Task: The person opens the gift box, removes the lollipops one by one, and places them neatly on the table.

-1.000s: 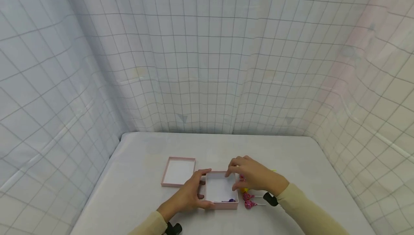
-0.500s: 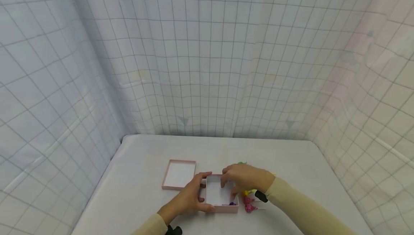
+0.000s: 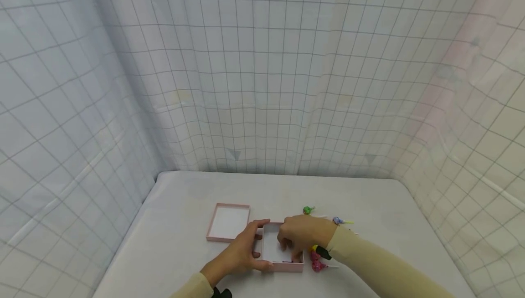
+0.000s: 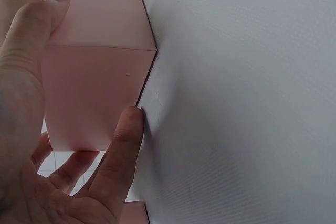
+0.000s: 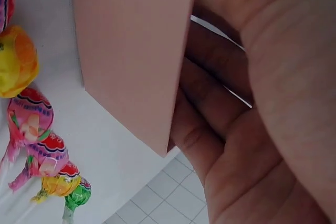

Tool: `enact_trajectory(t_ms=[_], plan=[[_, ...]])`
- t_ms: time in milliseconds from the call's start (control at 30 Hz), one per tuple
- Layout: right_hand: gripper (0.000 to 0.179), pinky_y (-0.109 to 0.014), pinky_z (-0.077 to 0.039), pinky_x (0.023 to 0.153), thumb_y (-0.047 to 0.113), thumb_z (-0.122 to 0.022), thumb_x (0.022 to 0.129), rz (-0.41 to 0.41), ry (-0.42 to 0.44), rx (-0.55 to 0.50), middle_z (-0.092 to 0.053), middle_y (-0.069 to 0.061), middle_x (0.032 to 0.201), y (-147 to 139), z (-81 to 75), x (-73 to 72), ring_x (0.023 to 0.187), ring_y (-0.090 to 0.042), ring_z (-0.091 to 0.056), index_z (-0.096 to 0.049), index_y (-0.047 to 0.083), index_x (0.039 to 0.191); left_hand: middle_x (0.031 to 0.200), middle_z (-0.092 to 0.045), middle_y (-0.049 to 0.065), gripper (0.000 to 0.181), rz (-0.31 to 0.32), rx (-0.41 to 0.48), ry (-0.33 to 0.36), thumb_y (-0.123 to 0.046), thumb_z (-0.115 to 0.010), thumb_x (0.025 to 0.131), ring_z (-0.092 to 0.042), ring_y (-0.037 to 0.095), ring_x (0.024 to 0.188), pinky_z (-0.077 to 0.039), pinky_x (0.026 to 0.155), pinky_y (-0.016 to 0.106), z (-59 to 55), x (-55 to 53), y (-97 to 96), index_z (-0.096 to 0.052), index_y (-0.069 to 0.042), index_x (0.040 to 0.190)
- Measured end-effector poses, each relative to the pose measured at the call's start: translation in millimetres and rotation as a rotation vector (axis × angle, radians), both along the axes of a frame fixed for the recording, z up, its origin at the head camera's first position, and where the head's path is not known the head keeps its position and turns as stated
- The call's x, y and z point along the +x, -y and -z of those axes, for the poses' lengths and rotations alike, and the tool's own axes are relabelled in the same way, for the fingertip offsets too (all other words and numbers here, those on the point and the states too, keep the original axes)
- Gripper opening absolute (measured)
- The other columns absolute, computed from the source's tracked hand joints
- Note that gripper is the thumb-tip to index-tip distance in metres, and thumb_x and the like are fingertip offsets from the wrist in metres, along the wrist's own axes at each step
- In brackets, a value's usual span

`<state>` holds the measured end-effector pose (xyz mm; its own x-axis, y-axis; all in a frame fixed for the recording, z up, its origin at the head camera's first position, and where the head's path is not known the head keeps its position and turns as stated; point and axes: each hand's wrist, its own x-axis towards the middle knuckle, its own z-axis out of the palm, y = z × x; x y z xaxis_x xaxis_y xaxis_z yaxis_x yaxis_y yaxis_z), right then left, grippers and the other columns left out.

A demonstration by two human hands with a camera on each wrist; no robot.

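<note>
A pink open-topped box (image 3: 287, 267) with a white inside stands on the white table. My left hand (image 3: 242, 252) holds it at its left side, the thumb on the front wall and the fingers spread along the left side and back; the left wrist view shows the thumb (image 4: 44, 17) on the pink cardboard. My right hand (image 3: 305, 232) reaches down into the box from the right, fingers bent. A bit of a purple lollipop (image 3: 286, 262) shows at the box's front, under the right thumb. The right fingertips are hidden behind the box wall in the right wrist view.
A pink-rimmed lid (image 3: 229, 221) lies inside up, behind and left of the box. Right of the box is a row of wrapped lollipops: pink (image 3: 317, 266), yellow (image 5: 18, 61), blue (image 3: 337, 220) and green (image 3: 307, 210). Gridded white curtains surround the table.
My right hand has moved from the box's right rim down and left into the box, its thumb now covering the purple lollipop's head. The left hand keeps its place on the box.
</note>
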<state>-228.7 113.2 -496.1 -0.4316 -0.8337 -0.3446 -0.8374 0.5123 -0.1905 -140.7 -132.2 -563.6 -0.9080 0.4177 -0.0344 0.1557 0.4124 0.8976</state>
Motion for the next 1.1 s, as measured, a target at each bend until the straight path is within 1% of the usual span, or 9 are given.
enact_trajectory(t_ms=[133, 233, 400, 467, 533, 667, 733, 900, 1100], plan=[[0.030, -0.014, -0.054, 0.072, 0.029, -0.107, 0.087, 0.019, -0.002, -0.019, -0.073, 0.013, 0.085, 1, 2.1, -1.2, 0.075, 0.002, -0.057, -0.089, 0.021, 0.109, 0.182, -0.042, 0.020, 0.116, 0.000, -0.010, -0.005, -0.026, -0.107, 0.088, -0.060, 0.044, 0.153, -0.069, 0.098, 0.029, -0.1, 0.0, 0.4, -0.036, -0.018, 0.179], [0.030, -0.013, -0.056, 0.075, 0.029, -0.104, 0.090, 0.033, 0.017, -0.070, -0.077, 0.013, 0.090, -2, 4.6, -3.5, 0.078, 0.003, -0.059, -0.090, 0.019, 0.115, 0.182, -0.042, 0.020, 0.116, 0.002, -0.018, -0.009, -0.026, -0.107, 0.088, -0.059, 0.045, 0.153, -0.069, 0.098, 0.030, -0.7, 0.3, 0.4, -0.035, -0.016, 0.179], [0.023, -0.014, -0.061, 0.081, 0.021, -0.097, 0.098, 0.026, 0.033, -0.164, -0.084, 0.007, 0.101, -6, 9.3, -8.4, 0.083, 0.003, -0.065, -0.089, 0.014, 0.119, 0.183, -0.040, 0.022, 0.117, 0.004, -0.011, 0.000, -0.024, -0.107, 0.088, -0.059, 0.046, 0.154, -0.070, 0.098, 0.030, -1.9, 0.6, -0.1, -0.034, -0.014, 0.179], [0.020, -0.013, -0.061, 0.082, 0.017, -0.095, 0.101, 0.028, 0.055, -0.187, -0.086, 0.006, 0.103, -6, 10.2, -9.0, 0.083, 0.003, -0.066, -0.088, 0.014, 0.119, 0.183, -0.039, 0.022, 0.118, 0.007, -0.009, 0.002, -0.024, -0.107, 0.088, -0.058, 0.047, 0.154, -0.070, 0.099, 0.029, -2.0, 0.3, -0.3, -0.034, -0.013, 0.180], [0.019, -0.013, -0.061, 0.081, 0.018, -0.094, 0.102, 0.045, 0.098, -0.195, -0.085, 0.007, 0.102, -5, 11.7, -8.7, 0.082, 0.004, -0.065, -0.087, 0.015, 0.120, 0.183, -0.039, 0.022, 0.118, 0.011, -0.007, 0.001, -0.024, -0.107, 0.088, -0.058, 0.047, 0.154, -0.070, 0.098, 0.030, -2.0, -0.4, -0.4, -0.033, -0.012, 0.180], [0.019, -0.013, -0.059, 0.079, 0.019, -0.096, 0.099, 0.066, 0.185, -0.177, -0.081, 0.013, 0.097, -3, 14.2, -6.2, 0.082, 0.005, -0.064, -0.088, 0.018, 0.116, 0.183, -0.040, 0.021, 0.117, 0.017, -0.017, -0.016, -0.024, -0.106, 0.089, -0.058, 0.046, 0.154, -0.070, 0.098, 0.029, -0.9, -2.2, 0.0, -0.033, -0.010, 0.180], [0.019, -0.013, -0.058, 0.078, 0.018, -0.098, 0.097, 0.060, 0.204, -0.159, -0.080, 0.013, 0.095, -1, 15.0, -4.5, 0.082, 0.006, -0.064, -0.089, 0.019, 0.113, 0.183, -0.040, 0.021, 0.117, 0.018, -0.021, -0.021, -0.024, -0.106, 0.089, -0.058, 0.045, 0.153, -0.069, 0.097, 0.028, -0.5, -2.8, 0.1, -0.033, -0.010, 0.179], [0.017, -0.011, -0.057, 0.077, 0.016, -0.099, 0.096, 0.038, 0.179, -0.124, -0.080, 0.013, 0.093, 1, 17.1, -0.5, 0.080, 0.007, -0.062, -0.089, 0.018, 0.110, 0.183, -0.040, 0.021, 0.116, 0.021, -0.023, -0.023, -0.024, -0.106, 0.089, -0.058, 0.045, 0.154, -0.069, 0.097, 0.027, 0.6, -3.4, 0.0, -0.034, -0.012, 0.179], [0.016, -0.012, -0.056, 0.078, 0.016, -0.097, 0.098, 0.046, 0.142, -0.107, -0.078, 0.016, 0.093, 0, 18.0, 2.0, 0.081, 0.006, -0.062, -0.089, 0.019, 0.111, 0.183, -0.040, 0.020, 0.116, 0.011, -0.023, -0.020, -0.026, -0.106, 0.089, -0.058, 0.045, 0.154, -0.069, 0.097, 0.028, 0.7, -2.0, -0.7, -0.034, -0.016, 0.179]])
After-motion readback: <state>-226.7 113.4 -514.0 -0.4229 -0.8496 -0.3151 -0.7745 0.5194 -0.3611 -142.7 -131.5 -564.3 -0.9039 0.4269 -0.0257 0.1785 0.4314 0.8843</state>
